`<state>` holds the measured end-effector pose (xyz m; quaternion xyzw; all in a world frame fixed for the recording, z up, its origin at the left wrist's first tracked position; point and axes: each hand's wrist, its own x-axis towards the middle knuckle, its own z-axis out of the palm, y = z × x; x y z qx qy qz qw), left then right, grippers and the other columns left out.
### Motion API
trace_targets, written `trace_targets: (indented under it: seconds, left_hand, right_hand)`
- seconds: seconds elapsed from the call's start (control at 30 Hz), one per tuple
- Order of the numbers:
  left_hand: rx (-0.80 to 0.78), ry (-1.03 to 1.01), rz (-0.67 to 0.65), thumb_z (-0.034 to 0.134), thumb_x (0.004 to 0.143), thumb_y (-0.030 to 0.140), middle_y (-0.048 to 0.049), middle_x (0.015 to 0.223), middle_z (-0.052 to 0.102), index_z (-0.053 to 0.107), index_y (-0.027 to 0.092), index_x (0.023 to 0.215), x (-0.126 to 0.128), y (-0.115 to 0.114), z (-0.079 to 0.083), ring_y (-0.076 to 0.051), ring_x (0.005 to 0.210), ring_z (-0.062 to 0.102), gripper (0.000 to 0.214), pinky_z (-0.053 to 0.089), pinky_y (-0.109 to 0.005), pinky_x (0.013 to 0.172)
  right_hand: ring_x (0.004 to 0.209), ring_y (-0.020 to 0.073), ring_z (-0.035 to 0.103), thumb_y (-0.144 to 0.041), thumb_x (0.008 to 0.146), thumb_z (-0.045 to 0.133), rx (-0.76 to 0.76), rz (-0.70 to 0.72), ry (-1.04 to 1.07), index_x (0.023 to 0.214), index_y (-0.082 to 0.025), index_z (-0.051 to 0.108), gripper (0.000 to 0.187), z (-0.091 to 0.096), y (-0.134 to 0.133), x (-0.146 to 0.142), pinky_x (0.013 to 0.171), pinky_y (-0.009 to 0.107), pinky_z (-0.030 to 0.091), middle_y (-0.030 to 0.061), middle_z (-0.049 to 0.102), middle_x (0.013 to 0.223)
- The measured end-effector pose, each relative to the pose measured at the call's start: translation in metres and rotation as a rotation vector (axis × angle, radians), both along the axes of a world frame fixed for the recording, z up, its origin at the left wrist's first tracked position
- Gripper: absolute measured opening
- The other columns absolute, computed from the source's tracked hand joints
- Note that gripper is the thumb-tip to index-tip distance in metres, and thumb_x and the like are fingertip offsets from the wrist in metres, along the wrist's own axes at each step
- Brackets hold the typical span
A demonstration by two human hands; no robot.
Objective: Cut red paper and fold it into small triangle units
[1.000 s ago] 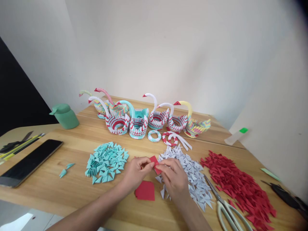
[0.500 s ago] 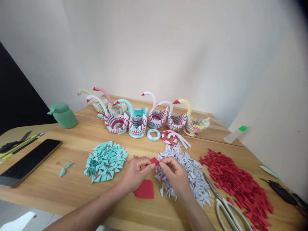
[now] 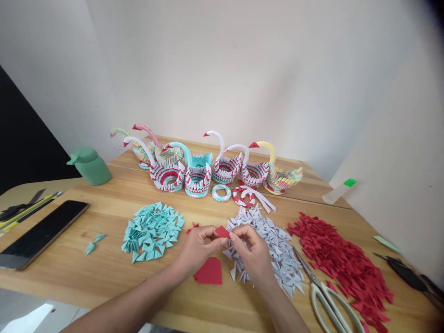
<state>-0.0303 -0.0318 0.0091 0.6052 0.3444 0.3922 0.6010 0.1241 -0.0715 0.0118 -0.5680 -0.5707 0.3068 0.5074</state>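
Observation:
A small folded piece of red paper (image 3: 222, 231) is pinched between both hands above the middle of the table. My left hand (image 3: 200, 247) is closed on its left side, thumb underneath. My right hand (image 3: 252, 249) grips the right end between thumb and fingertips. Just below lies a stack of red paper sheets (image 3: 210, 271). Behind my left hand, a few small red folded pieces (image 3: 193, 226) are partly hidden. The pile of pale lilac folded paper triangles (image 3: 274, 245) spreads beneath and beside my right hand.
Teal triangles (image 3: 152, 231) lie left, red triangles (image 3: 342, 263) right. Scissors (image 3: 322, 289) rest between the lilac and red piles. Several paper swans (image 3: 198, 178) stand at the back near two paper rings (image 3: 221, 193). A phone (image 3: 43, 233) and a green lidded container (image 3: 90, 167) are at left.
Both hands stay nearly in place, still holding the red paper, which has tilted slightly. More of the small red pieces behind my left hand shows now.

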Motion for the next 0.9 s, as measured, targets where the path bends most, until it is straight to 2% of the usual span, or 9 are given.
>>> trace_targets:
  seconds: [0.07,0.2,0.37,0.47,0.53,0.6,0.77,0.9]
  left_hand:
    - [-0.042,-0.033,0.004,0.066,0.073,0.034,0.0011,0.058,0.058,0.061,0.012,0.064,0.001,0.001,0.000,-0.010,0.057,0.048,0.024,0.038,-0.021,0.057]
    - [-0.148,-0.137,-0.043,0.067,0.071,0.037,0.0000,0.063,0.060,0.061,0.012,0.066,-0.001,0.006,-0.001,-0.011,0.060,0.050,0.026,0.039,-0.022,0.062]
    - [-0.158,-0.128,-0.049,0.065,0.074,0.036,0.0000,0.064,0.060,0.061,0.013,0.069,-0.003,0.008,-0.001,-0.011,0.060,0.049,0.024,0.039,-0.022,0.063]
    - [-0.037,0.003,-0.062,0.062,0.075,0.032,0.0001,0.064,0.059,0.061,0.013,0.069,-0.004,0.006,0.002,-0.011,0.061,0.049,0.020,0.038,-0.022,0.061]
    - [0.062,0.097,-0.025,0.060,0.076,0.030,0.0003,0.063,0.058,0.060,0.013,0.067,-0.003,0.004,0.004,-0.011,0.061,0.049,0.018,0.037,-0.021,0.060]
    - [0.090,0.109,0.015,0.059,0.076,0.030,-0.0003,0.066,0.058,0.060,0.013,0.069,-0.002,0.002,0.005,-0.012,0.064,0.050,0.019,0.038,-0.021,0.061]
    - [-0.180,-0.081,-0.120,0.067,0.069,0.045,-0.0022,0.065,0.062,0.060,0.012,0.077,-0.001,0.006,-0.002,-0.012,0.058,0.055,0.034,0.044,-0.024,0.059]
    - [-0.221,-0.071,-0.116,0.069,0.067,0.049,-0.0022,0.057,0.062,0.060,0.011,0.069,-0.002,0.008,-0.004,-0.010,0.048,0.053,0.039,0.043,-0.022,0.053]
  right_hand:
    - [0.067,0.0157,0.057,-0.031,0.083,0.058,-0.013,0.024,0.058,0.085,-0.019,0.056,0.013,-0.001,0.001,-0.002,0.064,0.027,0.045,0.0010,0.061,0.071]
    - [0.068,0.0146,0.058,-0.029,0.084,0.055,-0.022,0.117,0.147,0.108,-0.021,0.053,0.025,-0.007,0.002,-0.003,0.063,0.026,0.046,-0.0004,0.059,0.075]
    - [0.071,0.0141,0.056,-0.026,0.084,0.055,-0.037,0.210,0.075,0.114,-0.022,0.053,0.030,-0.007,0.002,-0.001,0.066,0.026,0.046,-0.0009,0.057,0.077]
    - [0.069,0.0138,0.054,-0.027,0.082,0.057,-0.061,0.214,0.038,0.107,-0.020,0.058,0.026,-0.002,0.001,0.000,0.064,0.025,0.044,-0.0013,0.056,0.073]
    - [0.066,0.0134,0.053,-0.029,0.082,0.058,-0.076,0.176,0.032,0.092,-0.018,0.063,0.016,0.000,0.002,0.001,0.061,0.024,0.043,-0.0011,0.056,0.070]
    - [0.063,0.0130,0.052,-0.032,0.082,0.057,-0.089,0.133,0.051,0.080,-0.017,0.062,0.016,0.001,0.002,0.001,0.059,0.023,0.042,-0.0007,0.058,0.067]
    - [0.062,0.0150,0.057,-0.038,0.082,0.058,-0.112,0.118,0.167,0.081,-0.017,0.059,0.022,0.000,0.003,-0.001,0.059,0.025,0.045,0.0008,0.062,0.066]
    - [0.062,0.0162,0.061,-0.037,0.083,0.058,-0.111,0.131,0.176,0.083,-0.017,0.058,0.020,0.002,0.003,0.000,0.060,0.027,0.046,0.0012,0.063,0.067]
